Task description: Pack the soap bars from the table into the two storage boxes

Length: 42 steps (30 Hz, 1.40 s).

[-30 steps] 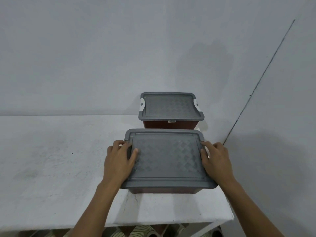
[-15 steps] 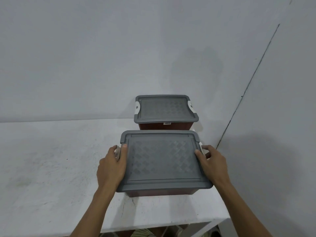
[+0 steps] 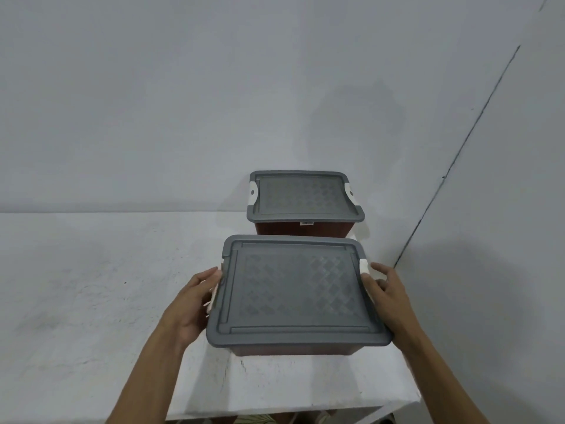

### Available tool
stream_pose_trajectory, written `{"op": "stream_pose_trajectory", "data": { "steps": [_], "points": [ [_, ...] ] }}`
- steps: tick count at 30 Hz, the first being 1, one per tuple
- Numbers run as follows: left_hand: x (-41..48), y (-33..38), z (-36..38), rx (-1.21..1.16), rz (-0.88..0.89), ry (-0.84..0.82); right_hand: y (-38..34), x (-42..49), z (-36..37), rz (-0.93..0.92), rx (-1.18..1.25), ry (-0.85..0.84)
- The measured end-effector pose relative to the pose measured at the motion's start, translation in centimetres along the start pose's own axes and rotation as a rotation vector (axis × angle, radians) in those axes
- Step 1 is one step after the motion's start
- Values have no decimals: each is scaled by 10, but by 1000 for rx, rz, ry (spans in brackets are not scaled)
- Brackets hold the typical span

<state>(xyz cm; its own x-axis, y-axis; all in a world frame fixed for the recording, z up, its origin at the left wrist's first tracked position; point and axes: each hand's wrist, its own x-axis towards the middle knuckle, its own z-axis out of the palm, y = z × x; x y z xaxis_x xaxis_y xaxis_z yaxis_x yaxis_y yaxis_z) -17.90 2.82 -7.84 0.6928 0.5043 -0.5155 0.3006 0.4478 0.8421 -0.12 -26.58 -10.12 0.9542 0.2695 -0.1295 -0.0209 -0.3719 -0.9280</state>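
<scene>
Two brown storage boxes with grey patterned lids stand on the white table (image 3: pixel 91 301). The far box (image 3: pixel 305 197) sits by the wall with both white side latches up against its lid. The near box (image 3: pixel 293 292) is right in front of me with its lid on. My left hand (image 3: pixel 195 304) grips the white latch on its left side, fingers curled round it. My right hand (image 3: pixel 385 292) holds the white latch on its right side, thumb against the lid edge. No soap bars are in sight.
The table's right edge (image 3: pixel 409 390) runs just beside the near box, with the grey floor beyond it. A plain grey wall (image 3: pixel 214 102) stands directly behind the far box. The table's front edge is close under my forearms.
My hands slid off the top of the near lid to its two sides and now hold the white latches. The boxes stay where they were.
</scene>
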Motion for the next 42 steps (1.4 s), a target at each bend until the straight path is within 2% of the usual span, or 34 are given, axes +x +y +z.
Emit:
{"op": "stream_pose_trajectory", "data": {
  "steps": [6, 24, 33, 37, 42],
  "points": [
    [5, 9, 11, 206, 86, 94, 4, 4, -1, -60, -71, 24],
    [38, 17, 35, 284, 148, 69, -12, 34, -17, -134, -43, 32],
    [58, 30, 54, 255, 110, 17, -21, 60, -27, -136, -53, 22],
    [60, 25, 53, 304, 138, 23, -22, 60, -26, -165, -193, 47],
    [44, 14, 43, 338, 153, -14, -33, 57, -27, -122, -571, 119]
  ]
}}
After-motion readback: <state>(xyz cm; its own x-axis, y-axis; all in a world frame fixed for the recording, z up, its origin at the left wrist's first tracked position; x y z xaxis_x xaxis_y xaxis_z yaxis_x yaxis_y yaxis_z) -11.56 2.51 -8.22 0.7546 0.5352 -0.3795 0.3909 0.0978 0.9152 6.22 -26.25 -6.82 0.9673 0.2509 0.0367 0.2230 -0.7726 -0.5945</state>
